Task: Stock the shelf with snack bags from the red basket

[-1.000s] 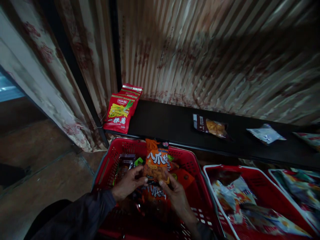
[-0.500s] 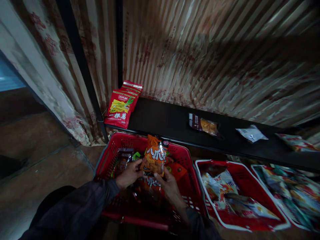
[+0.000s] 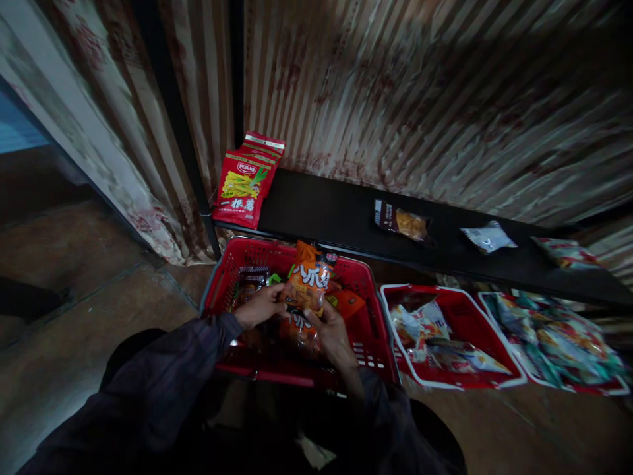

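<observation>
Both my hands hold an orange snack bag (image 3: 307, 282) upright over the nearest red basket (image 3: 366, 310). My left hand (image 3: 262, 306) grips the bag's lower left side, and my right hand (image 3: 332, 330) grips its lower right side with the thumb on the front. Just below it, a second orange bag (image 3: 299, 335) lies in the basket; whether my fingers also touch it I cannot tell. A dark purple packet (image 3: 253, 280) is at the basket's left, and another orange packet (image 3: 349, 303) lies to the right of my right hand.
Behind the basket runs a black shelf (image 3: 321, 208) with red snack bags (image 3: 244, 188) at its left end, a brown packet (image 3: 404, 223), a white packet (image 3: 488, 237) and a red-green packet (image 3: 566, 252). Two more baskets (image 3: 467, 297) (image 3: 509, 336) of bags stand to the right.
The whole scene has shifted upward in view, and the right-hand baskets also leftward, as the camera moved. Both hands still hold the orange bag over the basket.
</observation>
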### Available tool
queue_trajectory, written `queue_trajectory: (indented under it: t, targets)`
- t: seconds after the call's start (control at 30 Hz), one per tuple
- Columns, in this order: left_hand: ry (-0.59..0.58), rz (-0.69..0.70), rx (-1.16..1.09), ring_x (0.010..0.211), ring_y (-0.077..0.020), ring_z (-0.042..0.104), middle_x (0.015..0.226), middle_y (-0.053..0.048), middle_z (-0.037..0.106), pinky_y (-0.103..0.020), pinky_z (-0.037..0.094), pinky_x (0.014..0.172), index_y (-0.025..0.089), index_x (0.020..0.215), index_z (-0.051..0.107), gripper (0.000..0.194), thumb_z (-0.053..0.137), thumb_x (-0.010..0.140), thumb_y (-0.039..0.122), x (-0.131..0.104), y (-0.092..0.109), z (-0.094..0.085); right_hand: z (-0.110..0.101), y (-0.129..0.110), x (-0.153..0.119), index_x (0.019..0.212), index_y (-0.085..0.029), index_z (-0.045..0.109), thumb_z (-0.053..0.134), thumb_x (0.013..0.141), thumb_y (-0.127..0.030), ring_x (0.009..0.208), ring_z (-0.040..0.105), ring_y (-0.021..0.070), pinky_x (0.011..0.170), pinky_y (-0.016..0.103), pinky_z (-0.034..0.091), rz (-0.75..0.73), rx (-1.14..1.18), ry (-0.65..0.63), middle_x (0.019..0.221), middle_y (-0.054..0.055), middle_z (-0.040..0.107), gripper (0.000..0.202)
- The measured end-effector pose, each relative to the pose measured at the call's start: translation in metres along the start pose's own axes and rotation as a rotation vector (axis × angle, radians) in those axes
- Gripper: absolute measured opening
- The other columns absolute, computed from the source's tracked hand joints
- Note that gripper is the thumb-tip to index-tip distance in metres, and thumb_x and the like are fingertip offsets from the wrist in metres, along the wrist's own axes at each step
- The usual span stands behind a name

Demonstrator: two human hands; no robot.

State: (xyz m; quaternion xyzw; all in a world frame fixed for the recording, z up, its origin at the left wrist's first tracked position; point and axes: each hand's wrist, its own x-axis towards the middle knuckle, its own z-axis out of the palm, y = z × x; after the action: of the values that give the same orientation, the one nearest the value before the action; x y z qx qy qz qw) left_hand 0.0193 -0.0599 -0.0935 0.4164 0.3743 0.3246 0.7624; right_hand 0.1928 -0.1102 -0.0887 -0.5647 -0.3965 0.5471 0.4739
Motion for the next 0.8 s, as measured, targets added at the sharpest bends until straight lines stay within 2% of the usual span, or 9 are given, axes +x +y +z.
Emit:
queue_trajectory:
  t: [0.1,0.2,0.37,0.43,0.53,0.67,0.73,0.8]
  targets:
    - [-0.032,0.055,0.008,0.09,-0.0183,0.063,0.099,-0.004,0.07,-0.033,0.053,0.078,0.016,0.106,0.064,0.045,0.073,0.061,0.018,-0.004,0.014,-0.004,0.004,-0.015,0.002,0.113,-0.025,0.062,0.075,0.065,-0.036,0.107,0.059,0.0231,0.101,0.044,0.04,-0.06,0.014,-0.003,0.112,0.001,0.068,0.05]
    - [-0.041,0.105,-0.012,0.087,-0.0176,0.064,0.101,-0.005,0.069,-0.033,0.052,0.078,0.014,0.103,0.064,0.045,0.075,0.06,0.024,-0.011,0.031,-0.007,0.011,-0.034,0.002,0.107,-0.025,0.065,0.076,0.063,-0.034,0.105,0.06,0.0222,0.101,0.042,0.041,-0.105,0.024,-0.048,0.11,0.0,0.068,0.046]
    - [0.057,0.139,-0.032,0.082,-0.0167,0.064,0.095,-0.006,0.07,-0.03,0.05,0.076,0.013,0.099,0.065,0.043,0.076,0.059,0.023,-0.024,0.044,-0.004,0.025,-0.055,-0.001,0.107,-0.024,0.065,0.073,0.067,-0.036,0.106,0.059,0.0222,0.101,0.039,0.04,-0.189,-0.012,-0.081,0.112,0.001,0.068,0.042]
    - [0.103,0.143,-0.055,0.083,-0.0173,0.064,0.095,-0.007,0.07,-0.03,0.05,0.075,0.013,0.101,0.064,0.044,0.075,0.059,0.021,-0.03,0.039,0.001,0.026,-0.05,-0.005,0.11,-0.024,0.065,0.071,0.068,-0.038,0.105,0.059,0.0229,0.1,0.04,0.041,-0.185,-0.038,-0.061,0.11,0.001,0.068,0.044]
    - [0.138,0.108,-0.097,0.081,-0.0165,0.063,0.096,-0.007,0.07,-0.026,0.05,0.068,0.012,0.103,0.064,0.044,0.07,0.059,0.017,-0.038,0.019,0.009,0.021,-0.028,-0.015,0.111,-0.025,0.064,0.071,0.067,-0.04,0.098,0.062,0.0247,0.092,0.042,0.047,-0.114,-0.075,-0.025,0.104,0.001,0.07,0.047]
    - [0.134,0.009,-0.032,0.065,-0.0123,0.061,0.083,-0.006,0.071,-0.021,0.044,0.055,0.01,0.101,0.065,0.043,0.064,0.058,0.01,-0.047,-0.01,0.017,0.009,0.004,-0.03,0.109,-0.025,0.066,0.07,0.064,-0.046,0.088,0.066,0.0267,0.077,0.04,0.054,-0.028,-0.108,-0.027,0.096,0.003,0.072,0.049]
    - [0.131,-0.027,0.003,0.06,-0.0117,0.06,0.078,-0.006,0.07,-0.021,0.043,0.053,0.01,0.099,0.065,0.042,0.062,0.058,0.009,-0.054,-0.015,0.021,0.005,0.009,-0.039,0.108,-0.023,0.066,0.069,0.063,-0.048,0.084,0.066,0.0268,0.072,0.039,0.054,0.021,-0.153,-0.045,0.093,0.004,0.072,0.052]
    - [0.124,-0.033,0.019,0.059,-0.0119,0.06,0.077,-0.006,0.069,-0.022,0.043,0.054,0.01,0.099,0.065,0.041,0.063,0.058,0.008,-0.06,-0.012,0.027,0.003,0.004,-0.047,0.109,-0.021,0.065,0.069,0.063,-0.049,0.085,0.066,0.0266,0.071,0.037,0.055,0.052,-0.17,-0.052,0.092,0.005,0.072,0.054]
